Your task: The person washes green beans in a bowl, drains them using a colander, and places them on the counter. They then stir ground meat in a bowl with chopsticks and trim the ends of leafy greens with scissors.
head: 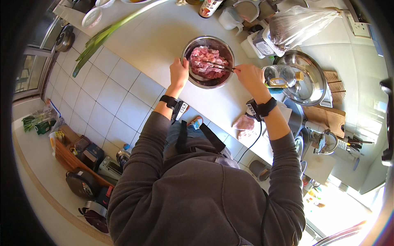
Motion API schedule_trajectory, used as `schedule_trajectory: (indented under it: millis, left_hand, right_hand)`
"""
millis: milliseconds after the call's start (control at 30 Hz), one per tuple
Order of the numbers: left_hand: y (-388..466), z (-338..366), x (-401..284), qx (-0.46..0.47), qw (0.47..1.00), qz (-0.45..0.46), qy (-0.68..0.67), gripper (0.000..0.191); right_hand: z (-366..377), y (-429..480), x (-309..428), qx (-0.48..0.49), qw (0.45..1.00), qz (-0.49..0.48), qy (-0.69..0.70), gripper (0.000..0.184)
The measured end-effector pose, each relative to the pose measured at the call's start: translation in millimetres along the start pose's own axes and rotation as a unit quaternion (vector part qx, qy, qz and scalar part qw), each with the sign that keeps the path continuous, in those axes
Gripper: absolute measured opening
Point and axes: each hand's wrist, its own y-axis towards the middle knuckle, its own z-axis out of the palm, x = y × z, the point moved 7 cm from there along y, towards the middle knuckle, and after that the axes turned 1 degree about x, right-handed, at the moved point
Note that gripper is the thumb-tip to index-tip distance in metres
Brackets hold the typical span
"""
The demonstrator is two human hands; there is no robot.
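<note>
A stainless steel bowl (230, 50) of raw minced meat (204, 61) stands on the white countertop (147, 40). My left hand (179, 73) grips the bowl's left rim, with the thumb at the edge. Dark chopsticks (222, 66) are held in my right hand (249, 77) at the bowl's right side, and their tips are in the meat. Long green onions (104, 35) lie across the counter at the upper left and hang over its edge. Pinkish raw meat (244, 123) rests near the counter's front edge, below my right wrist.
Right of my right hand are a clear plastic bottle (284, 75) and a large metal basin (320, 83). A sauce bottle (210, 7), a measuring jug (230, 19) and a plastic bag (298, 27) stand behind. White bowls (91, 17) are at the upper left; a wooden cutting board (329, 118) is at right.
</note>
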Motion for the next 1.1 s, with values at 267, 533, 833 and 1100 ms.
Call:
schedule_trajectory:
  millis: [267, 533, 833, 1100]
  left_hand:
    - [0, 1, 0, -0.007, 1.0, 0.001, 0.0, 0.027]
    - [-1, 0, -3, -0.026, 0.999, 0.015, 0.026, 0.026]
    - [-3, -1, -6, -0.035, 0.999, 0.032, -0.003, 0.026]
    - [-2, -1, -7, -0.007, 1.0, 0.011, 0.006, 0.025]
  right_hand:
    - [49, 15, -4, -0.034, 0.998, 0.053, 0.01, 0.022]
    - [7, -8, -8, 0.011, 0.999, 0.043, -0.009, 0.021]
    - [67, -7, 41, 0.03, 0.996, 0.077, -0.018, 0.009]
    - [-1, -36, -8, 0.103, 0.992, 0.069, 0.024, 0.021]
